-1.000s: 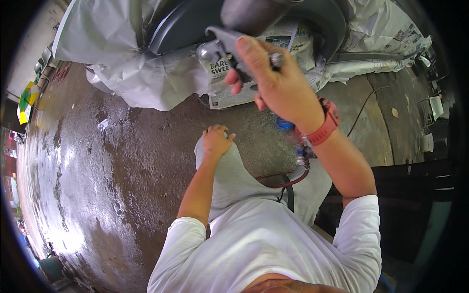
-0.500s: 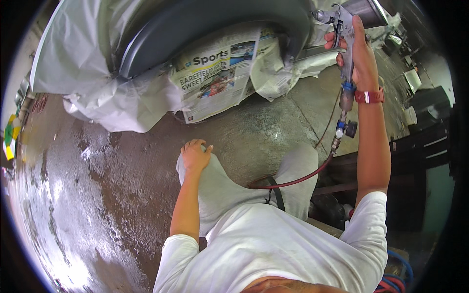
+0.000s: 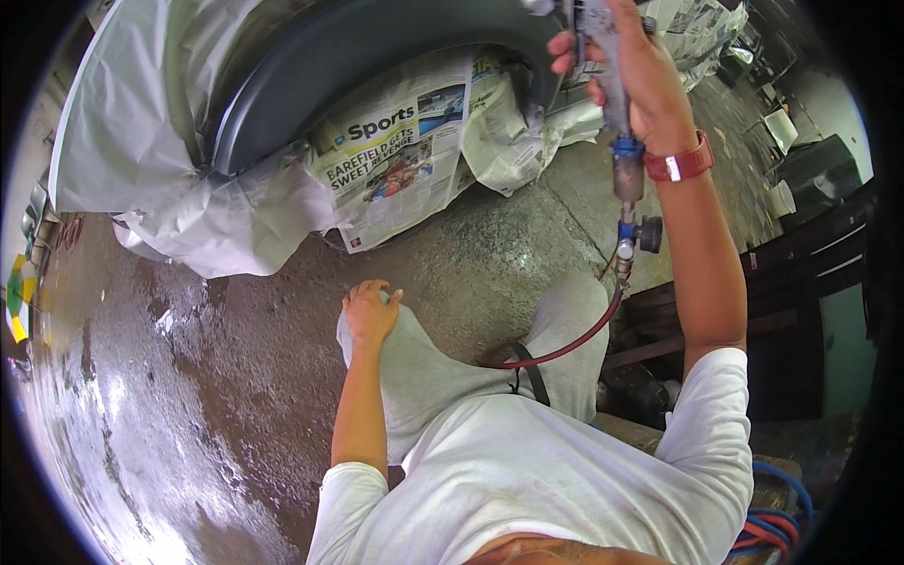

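My right hand is wrapped round the grip of a metal spray gun, held up in front of the dark grey curved car panel. The top of the gun is cut off by the picture's upper edge. Below its grip hang a gauge and fittings, from which a red air hose curves down to my waist. My left hand rests on my left knee, empty, its fingers laid over the grey trousers.
White masking sheet drapes left of the panel. Newspaper fills the arch beneath it. Wet-looking concrete floor spreads below. Coiled blue and red hoses lie at lower right, near dark beams. A white bucket stands farther right.
My right hand has carried the spray gun left and upward, its cup passing out of the picture. The hose follows. My left hand stays on the knee while the view shifts slightly.
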Tool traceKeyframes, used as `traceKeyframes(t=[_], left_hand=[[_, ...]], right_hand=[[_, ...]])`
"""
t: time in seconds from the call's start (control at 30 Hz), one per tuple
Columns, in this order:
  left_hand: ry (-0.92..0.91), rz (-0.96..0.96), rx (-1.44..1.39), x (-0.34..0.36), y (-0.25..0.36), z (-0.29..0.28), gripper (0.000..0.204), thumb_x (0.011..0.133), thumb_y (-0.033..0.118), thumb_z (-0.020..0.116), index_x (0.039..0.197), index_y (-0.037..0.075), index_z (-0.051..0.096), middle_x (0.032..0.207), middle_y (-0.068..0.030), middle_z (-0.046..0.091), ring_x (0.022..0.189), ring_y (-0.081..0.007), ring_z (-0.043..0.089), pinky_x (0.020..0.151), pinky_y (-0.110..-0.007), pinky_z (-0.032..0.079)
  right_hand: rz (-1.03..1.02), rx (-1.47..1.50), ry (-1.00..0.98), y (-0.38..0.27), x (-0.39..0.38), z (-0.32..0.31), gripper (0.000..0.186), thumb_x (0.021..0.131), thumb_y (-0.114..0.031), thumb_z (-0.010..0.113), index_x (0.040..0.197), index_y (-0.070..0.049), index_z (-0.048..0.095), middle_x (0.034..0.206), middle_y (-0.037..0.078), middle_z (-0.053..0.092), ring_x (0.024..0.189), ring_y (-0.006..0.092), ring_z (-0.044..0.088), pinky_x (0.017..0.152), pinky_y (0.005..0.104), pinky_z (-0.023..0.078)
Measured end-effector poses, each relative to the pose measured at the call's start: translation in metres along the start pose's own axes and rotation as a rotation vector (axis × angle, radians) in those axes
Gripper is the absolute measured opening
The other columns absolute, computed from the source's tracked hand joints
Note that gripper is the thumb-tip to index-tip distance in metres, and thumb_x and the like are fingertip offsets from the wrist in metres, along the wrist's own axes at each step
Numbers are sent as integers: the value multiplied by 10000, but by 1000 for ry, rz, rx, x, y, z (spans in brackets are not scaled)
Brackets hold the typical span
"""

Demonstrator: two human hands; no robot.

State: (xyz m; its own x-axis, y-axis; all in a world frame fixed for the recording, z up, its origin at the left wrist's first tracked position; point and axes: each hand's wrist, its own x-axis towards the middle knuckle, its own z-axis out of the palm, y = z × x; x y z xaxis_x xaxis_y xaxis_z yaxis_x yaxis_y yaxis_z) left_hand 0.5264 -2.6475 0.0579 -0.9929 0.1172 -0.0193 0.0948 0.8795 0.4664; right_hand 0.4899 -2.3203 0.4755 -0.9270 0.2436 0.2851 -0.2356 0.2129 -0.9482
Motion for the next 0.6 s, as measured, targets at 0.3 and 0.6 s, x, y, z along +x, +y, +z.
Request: traceKeyframes(t=[0.3, 0.6], left_hand=[[-14, -13, -7, 1, -2, 2, 372, 877, 416, 762, 1134, 147, 748, 1228, -59, 698, 1250, -277, 580, 1132, -472, 372], [14, -17, -21, -3, -3, -2, 366, 870, 407, 772, 1134, 154, 754, 1232, -65, 699, 1248, -286, 584, 1117, -463, 387]], right_hand=[[44, 54, -404, -39, -32, 79, 632, 1079, -594, 421, 1288, -25, 597, 848, 110, 724, 676, 125, 695, 420, 218, 464], [64, -108, -85, -20, 14, -2, 627, 1070, -611, 422, 1208, -41, 641, 860, 99, 726, 687, 148, 708, 428, 237, 480]])
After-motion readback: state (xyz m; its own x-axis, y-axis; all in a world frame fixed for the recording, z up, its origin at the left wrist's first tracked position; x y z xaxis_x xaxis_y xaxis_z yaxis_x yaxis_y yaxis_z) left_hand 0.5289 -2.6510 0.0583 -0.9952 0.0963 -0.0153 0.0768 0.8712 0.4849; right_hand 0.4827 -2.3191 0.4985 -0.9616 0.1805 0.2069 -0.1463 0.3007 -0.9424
